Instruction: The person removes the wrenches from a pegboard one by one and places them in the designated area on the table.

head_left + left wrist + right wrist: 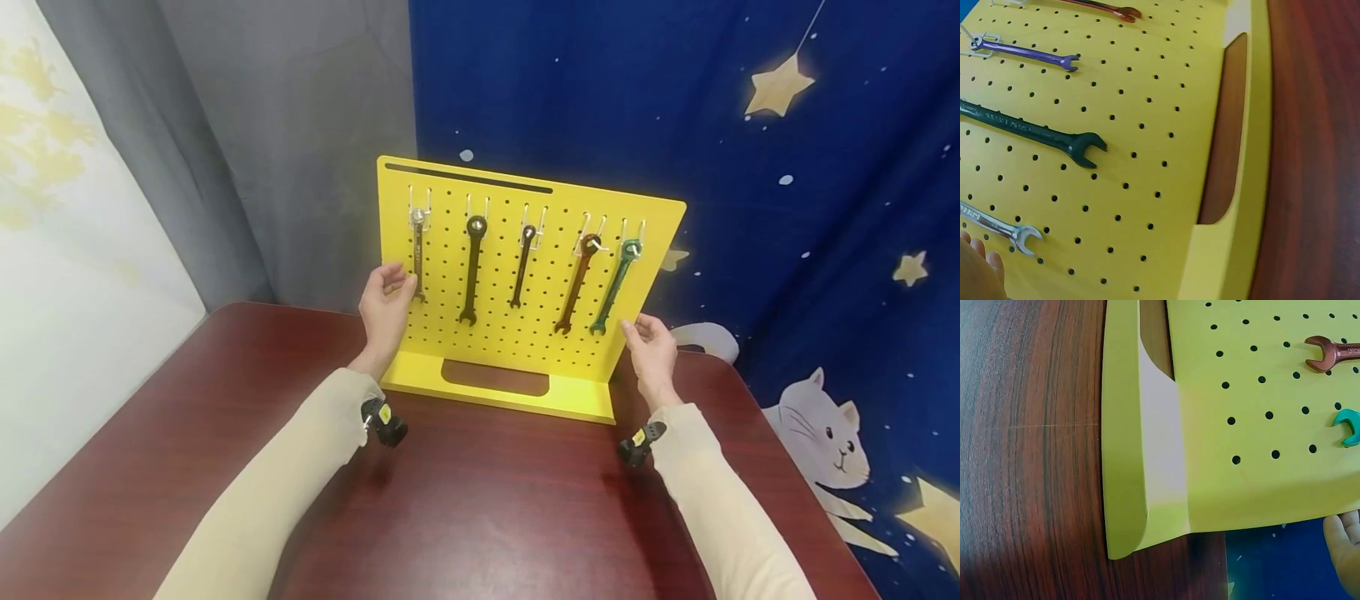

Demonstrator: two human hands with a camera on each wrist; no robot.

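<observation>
Where glossy metal wrenches (472, 275) hang, perforated yellow board (498, 333), hands (385, 314) (654, 357) apart near its sides; grip unclear.

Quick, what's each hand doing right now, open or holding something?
Left hand: open, loosely bent beside the silver wrench; no grip shows.
Right hand: at the right edge of the yellow pegboard; whether it grips cannot be told.

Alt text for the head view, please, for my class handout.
Five wrenches hang in a row on a yellow pegboard, a person's left hand and right hand at its sides. It stands on a reddish table before a starry blue curtain.
</observation>
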